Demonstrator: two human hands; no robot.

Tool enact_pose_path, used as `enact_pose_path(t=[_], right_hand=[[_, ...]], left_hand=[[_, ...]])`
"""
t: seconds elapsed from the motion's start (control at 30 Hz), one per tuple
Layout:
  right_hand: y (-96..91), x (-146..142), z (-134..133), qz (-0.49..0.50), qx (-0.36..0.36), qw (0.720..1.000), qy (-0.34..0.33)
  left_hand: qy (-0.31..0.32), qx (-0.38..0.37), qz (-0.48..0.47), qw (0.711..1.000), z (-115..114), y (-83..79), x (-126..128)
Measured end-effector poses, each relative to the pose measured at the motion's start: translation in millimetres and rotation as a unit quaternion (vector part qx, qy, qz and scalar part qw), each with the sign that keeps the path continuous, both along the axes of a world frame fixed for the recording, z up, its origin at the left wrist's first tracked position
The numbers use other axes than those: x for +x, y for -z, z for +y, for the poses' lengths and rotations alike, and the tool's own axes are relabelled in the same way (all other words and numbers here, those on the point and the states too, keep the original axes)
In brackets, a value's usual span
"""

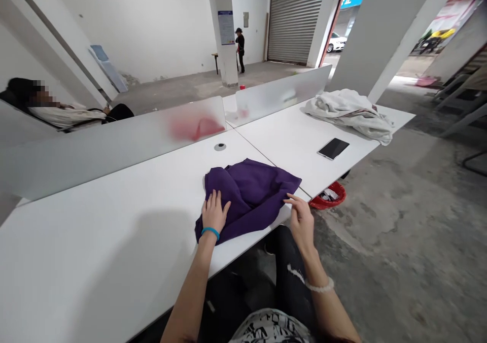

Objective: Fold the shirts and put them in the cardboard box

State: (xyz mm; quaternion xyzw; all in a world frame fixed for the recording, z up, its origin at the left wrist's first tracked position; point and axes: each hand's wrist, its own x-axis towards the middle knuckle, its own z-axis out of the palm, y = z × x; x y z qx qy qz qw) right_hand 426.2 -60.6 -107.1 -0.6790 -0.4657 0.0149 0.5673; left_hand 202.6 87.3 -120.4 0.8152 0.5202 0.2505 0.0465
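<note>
A purple piece of cloth (251, 191), perhaps a garment, lies loosely bunched and creased near the front edge of the white table. My left hand (215, 213) rests flat on its left part, fingers stretched out, with a teal band round the wrist. At the cloth's right edge is my right hand (302, 218), its fingers partly bent and the fingertips at the fabric. That hand does not appear closed on the cloth, and its thumb is largely hidden. A pale band circles the right forearm.
A black-screened tablet (334, 149) and a heap of whitish cloth (350, 110) lie on the right table. Frosted dividers (152, 140) run along the back. A red bin (329, 197) stands below. One person (68, 112) reclines behind the divider; another (240, 51) stands far back.
</note>
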Motion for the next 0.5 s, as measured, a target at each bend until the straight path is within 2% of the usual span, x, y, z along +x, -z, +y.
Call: enact_pose_path(t=[0.1, 0.17, 0.23, 0.3, 0.37, 0.43, 0.5], right_hand=[[-8.9, -10.9, 30.2, -0.136, -0.067, 0.987, -0.057], [-10.2, -18.1, 44.6, -0.194, -0.16, 0.964, -0.086], [-12.3, -25.1, 51.2, -0.233, -0.257, 0.931, -0.114], [-16.1, -31.4, 51.4, -0.244, -0.331, 0.904, -0.117], [-19.8, -37.2, 50.0, -0.233, -0.378, 0.89, -0.101], [-20.9, -43.6, 52.4, -0.22, -0.41, 0.879, -0.102], [-19.1, -50.6, 62.1, -0.218, -0.432, 0.866, -0.124]], left_hand=[[-0.007, -0.028, 0.017, 0.999, 3.6, 8.5, 1.6], [-0.022, -0.041, -0.006, 0.999, 3.2, 8.0, -9.3], [-0.061, -0.072, -0.064, 0.994, 0.3, 5.0, -28.4], [-0.118, -0.101, -0.162, 0.975, -7.1, 1.8, -54.6], [-0.173, -0.107, -0.292, 0.935, -20.5, -0.5, -85.3], [-0.209, -0.097, -0.425, 0.875, -38.0, -2.1, -115.0], [-0.233, -0.088, -0.515, 0.82, -54.4, -4.4, -137.8]])
